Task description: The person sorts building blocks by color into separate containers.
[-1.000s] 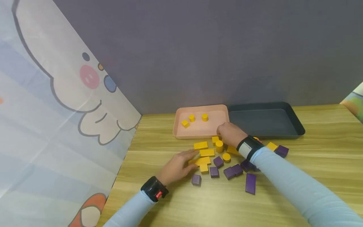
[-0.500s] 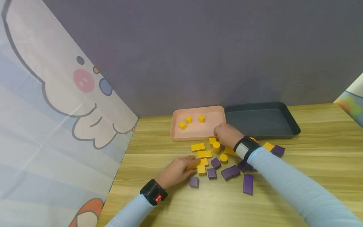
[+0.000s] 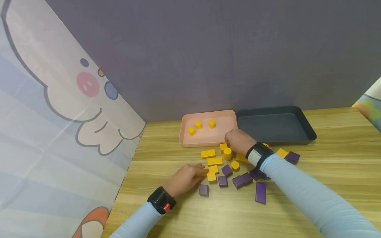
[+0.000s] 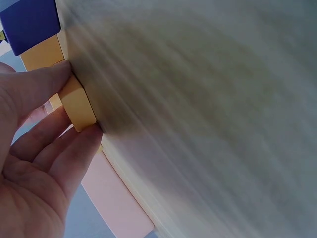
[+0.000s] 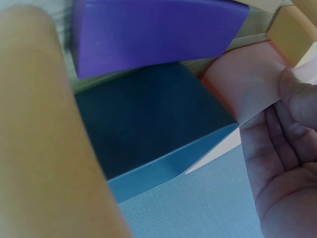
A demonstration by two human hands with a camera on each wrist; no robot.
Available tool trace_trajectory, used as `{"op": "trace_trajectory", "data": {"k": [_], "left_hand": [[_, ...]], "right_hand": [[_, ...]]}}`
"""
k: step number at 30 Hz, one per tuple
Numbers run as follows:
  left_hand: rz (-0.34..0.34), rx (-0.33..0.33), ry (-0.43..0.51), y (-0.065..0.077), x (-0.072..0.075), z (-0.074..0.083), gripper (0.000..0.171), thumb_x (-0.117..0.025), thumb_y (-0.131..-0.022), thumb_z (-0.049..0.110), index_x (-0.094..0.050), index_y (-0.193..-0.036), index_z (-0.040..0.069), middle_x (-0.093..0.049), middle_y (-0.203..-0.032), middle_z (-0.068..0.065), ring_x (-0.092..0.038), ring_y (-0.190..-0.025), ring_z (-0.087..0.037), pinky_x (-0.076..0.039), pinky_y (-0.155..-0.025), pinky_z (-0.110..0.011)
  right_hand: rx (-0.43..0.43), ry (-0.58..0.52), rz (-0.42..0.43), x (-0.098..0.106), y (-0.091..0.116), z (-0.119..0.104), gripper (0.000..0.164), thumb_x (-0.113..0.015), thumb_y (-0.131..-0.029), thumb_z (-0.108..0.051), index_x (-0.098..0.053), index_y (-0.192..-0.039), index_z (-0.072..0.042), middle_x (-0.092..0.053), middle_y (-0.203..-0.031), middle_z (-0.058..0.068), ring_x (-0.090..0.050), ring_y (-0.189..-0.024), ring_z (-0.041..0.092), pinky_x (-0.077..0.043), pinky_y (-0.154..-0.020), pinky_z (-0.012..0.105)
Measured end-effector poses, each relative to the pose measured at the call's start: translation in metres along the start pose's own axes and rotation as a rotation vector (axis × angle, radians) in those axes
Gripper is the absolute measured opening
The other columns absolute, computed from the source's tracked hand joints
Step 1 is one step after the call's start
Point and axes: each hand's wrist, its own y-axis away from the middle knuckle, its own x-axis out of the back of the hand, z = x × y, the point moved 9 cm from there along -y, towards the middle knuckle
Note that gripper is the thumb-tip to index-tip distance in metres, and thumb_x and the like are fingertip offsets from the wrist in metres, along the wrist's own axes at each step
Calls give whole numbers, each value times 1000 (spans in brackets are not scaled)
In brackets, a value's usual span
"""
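In the head view my left hand [image 3: 185, 179] is at the left of a cluster of yellow and purple blocks. Its thumb and fingers pinch a yellow rectangular block [image 4: 78, 105] at both ends, low on the tabletop, as the left wrist view shows. My right hand [image 3: 239, 141] is at the front right corner of the pink tray [image 3: 190, 145]. Its thumb is on the outside of the tray's wall [image 5: 242, 82] and its curled fingers are on the inner side. The fingertips there are hidden. Two yellow cylinders [image 3: 212, 124] and a yellow cube [image 3: 191, 131] lie in the pink tray.
A dark grey tray [image 3: 275, 127] adjoins the pink one on the right. Before the trays lie yellow blocks [image 3: 215, 161], purple cubes [image 3: 222, 181] and a purple rectangular block [image 3: 260, 192]. Some blocks are partly hidden under the right forearm. A grey wall [image 3: 226, 56] rises behind.
The head view shifts slightly at first. My left fingers have come a little further over the yellow block. The right hand stays at the pink tray's corner.
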Motion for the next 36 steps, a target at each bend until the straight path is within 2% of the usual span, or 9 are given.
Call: {"op": "trace_trajectory", "data": {"k": [5, 13, 24, 28, 34, 36], "left_hand": [[8, 3, -13, 1, 3, 0, 34, -73, -98, 13, -73, -131, 19, -74, -131, 0, -69, -126, -15, -54, -108, -33], [43, -33, -18, 2, 15, 1, 32, -74, -96, 10, -76, -127, 16, -78, -123, 1, -73, -115, -13, -58, -102, -30], [116, 2, -6, -1, 43, -2, 38, -76, -92, 5, -75, -128, 16, -77, -127, -1, -72, -119, -17, -58, -104, -35], [167, 30, 31, -6, 59, -7, 40, -76, -92, 4, -75, -130, 17, -76, -128, -1, -72, -118, -16, -60, -100, -34], [303, 17, 60, -22, 90, -12, 36, -79, -91, 6, -76, -126, 13, -76, -128, -5, -73, -118, -20, -60, -98, -33], [346, 34, 85, -27, 99, -16, 36, -80, -90, 6, -77, -125, 12, -76, -128, -7, -72, -120, -23, -59, -100, -34]], "right_hand": [[8, 13, 13, 2, 0, -2, 13, -82, -88, -5, -80, -99, -11, -74, -88, 2, -61, -76, 19, -62, -84, 37], [16, 23, 22, 4, -1, -4, 11, -82, -87, -5, -80, -97, -11, -74, -87, 2, -60, -76, 18, -61, -83, 36], [26, 6, 33, 1, 1, -3, 11, -81, -87, -3, -80, -94, -12, -75, -85, 1, -61, -74, 17, -63, -82, 37], [44, 14, 49, 1, 2, -5, 11, -80, -87, -1, -80, -90, -12, -73, -81, 0, -60, -71, 17, -61, -77, 34], [36, 27, 45, 2, 2, -5, 11, -80, -87, -1, -80, -90, -12, -73, -80, 0, -59, -70, 17, -60, -76, 32], [27, 24, 36, 2, 2, -5, 11, -80, -87, -2, -80, -93, -12, -74, -82, 0, -60, -71, 17, -61, -78, 33]]}}
